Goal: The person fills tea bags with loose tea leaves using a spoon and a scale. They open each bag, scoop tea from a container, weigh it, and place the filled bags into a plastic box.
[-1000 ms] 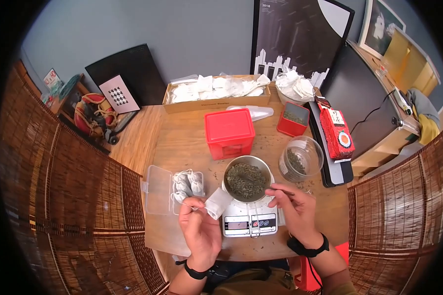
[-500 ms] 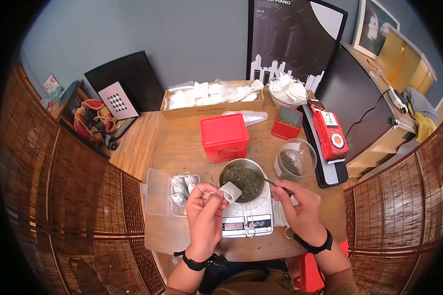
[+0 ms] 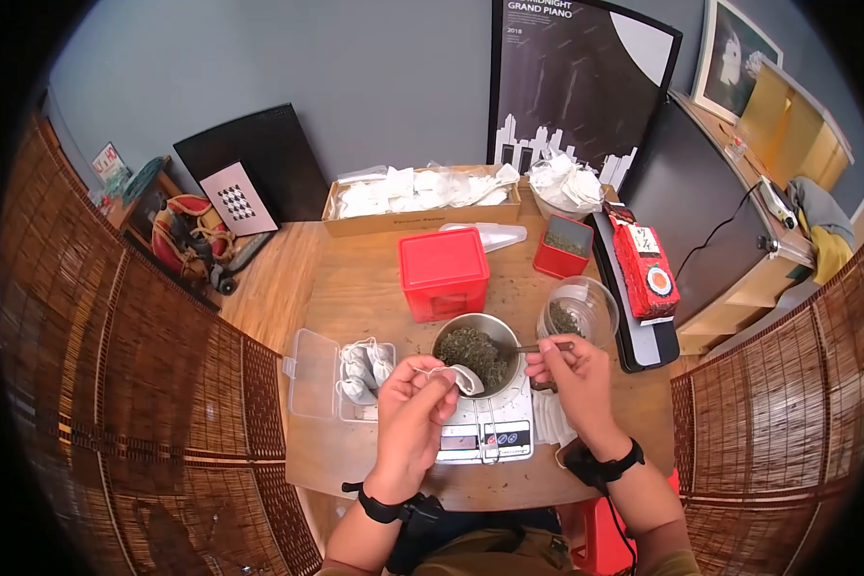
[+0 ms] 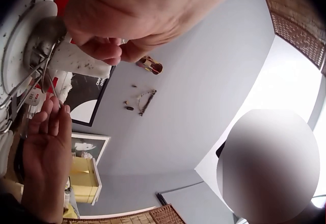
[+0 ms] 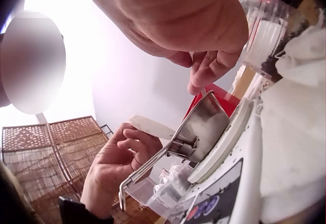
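Note:
My left hand (image 3: 411, 413) pinches a small white drawstring tea bag (image 3: 468, 381) by its string end, over the near left rim of a metal pan. In the left wrist view the bag (image 4: 79, 61) has dark specks on it. Dried tea leaves (image 3: 472, 353) fill much of the pan (image 5: 204, 132), which sits on a white kitchen scale (image 3: 464, 420). With thumb and fingers, my right hand (image 3: 583, 386) grips the dark handle of a spoon (image 3: 525, 349) at the pan's right rim. The spoon's tip reaches in over the leaves.
A hinged clear box (image 3: 314, 374) with several filled bags stands left. Behind the pan is a red lidded box (image 3: 444, 261). Right are a clear jar (image 3: 600, 307) and a red tin (image 3: 559, 259) of leaves. Flat white bags (image 3: 550, 419) lie under the right hand.
My left hand has brought the bag from left of the pan to over its near rim and tilted it. My right hand has moved the spoon, which now points further into the pan.

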The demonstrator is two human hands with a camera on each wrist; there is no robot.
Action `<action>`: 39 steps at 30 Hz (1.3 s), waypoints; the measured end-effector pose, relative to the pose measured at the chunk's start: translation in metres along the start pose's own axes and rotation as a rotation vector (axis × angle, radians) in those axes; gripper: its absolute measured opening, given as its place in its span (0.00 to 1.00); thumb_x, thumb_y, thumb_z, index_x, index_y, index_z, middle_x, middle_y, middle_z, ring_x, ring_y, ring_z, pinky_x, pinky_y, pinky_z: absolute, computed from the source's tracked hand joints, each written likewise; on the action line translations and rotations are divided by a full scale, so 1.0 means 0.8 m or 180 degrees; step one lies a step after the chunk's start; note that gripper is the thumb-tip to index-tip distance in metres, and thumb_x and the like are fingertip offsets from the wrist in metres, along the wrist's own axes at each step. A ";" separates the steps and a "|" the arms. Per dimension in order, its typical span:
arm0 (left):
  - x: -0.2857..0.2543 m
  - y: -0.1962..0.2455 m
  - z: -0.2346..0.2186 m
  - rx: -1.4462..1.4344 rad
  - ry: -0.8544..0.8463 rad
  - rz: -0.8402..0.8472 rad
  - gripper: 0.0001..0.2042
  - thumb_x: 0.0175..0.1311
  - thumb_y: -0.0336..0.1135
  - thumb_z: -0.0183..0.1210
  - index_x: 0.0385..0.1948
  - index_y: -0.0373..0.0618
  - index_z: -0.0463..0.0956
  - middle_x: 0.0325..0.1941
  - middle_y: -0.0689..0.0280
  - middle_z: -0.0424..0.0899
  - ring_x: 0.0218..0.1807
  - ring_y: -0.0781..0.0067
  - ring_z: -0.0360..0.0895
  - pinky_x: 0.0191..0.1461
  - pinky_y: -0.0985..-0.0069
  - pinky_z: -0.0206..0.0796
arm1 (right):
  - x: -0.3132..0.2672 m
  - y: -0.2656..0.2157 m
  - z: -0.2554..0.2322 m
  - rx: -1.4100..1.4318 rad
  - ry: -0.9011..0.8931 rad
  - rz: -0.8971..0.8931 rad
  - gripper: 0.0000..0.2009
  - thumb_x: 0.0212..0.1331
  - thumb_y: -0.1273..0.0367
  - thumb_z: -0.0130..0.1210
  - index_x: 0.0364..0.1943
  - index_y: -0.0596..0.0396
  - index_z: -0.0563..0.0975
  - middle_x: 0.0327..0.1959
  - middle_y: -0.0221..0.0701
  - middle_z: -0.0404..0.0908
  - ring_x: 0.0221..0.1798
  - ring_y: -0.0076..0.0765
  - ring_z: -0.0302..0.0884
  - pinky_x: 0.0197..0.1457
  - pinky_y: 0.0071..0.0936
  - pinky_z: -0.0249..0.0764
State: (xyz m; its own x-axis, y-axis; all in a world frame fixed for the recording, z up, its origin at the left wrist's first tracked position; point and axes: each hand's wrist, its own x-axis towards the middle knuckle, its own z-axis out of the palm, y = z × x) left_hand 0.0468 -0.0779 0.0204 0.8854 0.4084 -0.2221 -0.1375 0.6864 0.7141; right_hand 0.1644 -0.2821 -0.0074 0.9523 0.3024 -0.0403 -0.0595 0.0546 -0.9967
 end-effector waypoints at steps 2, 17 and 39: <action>0.001 0.001 0.000 -0.0044 -0.0050 -0.0085 0.06 0.73 0.20 0.62 0.44 0.41 0.78 0.33 0.64 0.86 0.31 0.79 0.80 0.31 0.84 0.67 | 0.001 0.001 -0.002 0.0220 -0.0034 0.0136 0.10 0.78 0.69 0.62 0.50 0.66 0.83 0.41 0.42 0.92 0.38 0.28 0.91 0.39 0.21 0.83; -0.004 -0.016 0.015 0.0290 -0.0072 0.0092 0.06 0.73 0.20 0.64 0.43 0.43 0.78 0.28 0.71 0.82 0.26 0.84 0.73 0.28 0.85 0.57 | -0.070 -0.072 0.020 -0.1866 -0.0599 -0.1924 0.16 0.66 0.73 0.71 0.57 0.54 0.83 0.38 0.29 0.81 0.30 0.25 0.79 0.31 0.24 0.74; -0.036 0.005 0.013 0.2921 -0.0585 0.2234 0.19 0.65 0.15 0.65 0.58 0.35 0.85 0.60 0.57 0.80 0.34 0.83 0.80 0.33 0.83 0.73 | -0.020 -0.087 0.046 -0.3085 -0.1394 -0.2110 0.07 0.71 0.69 0.62 0.49 0.52 0.81 0.40 0.36 0.77 0.39 0.52 0.84 0.37 0.48 0.80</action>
State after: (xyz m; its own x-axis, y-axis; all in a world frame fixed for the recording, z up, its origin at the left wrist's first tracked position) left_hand 0.0252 -0.0932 0.0366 0.8037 0.3805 0.4574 -0.3162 -0.3781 0.8701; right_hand 0.1421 -0.2558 0.0651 0.5244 0.7852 0.3293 0.8137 -0.3484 -0.4652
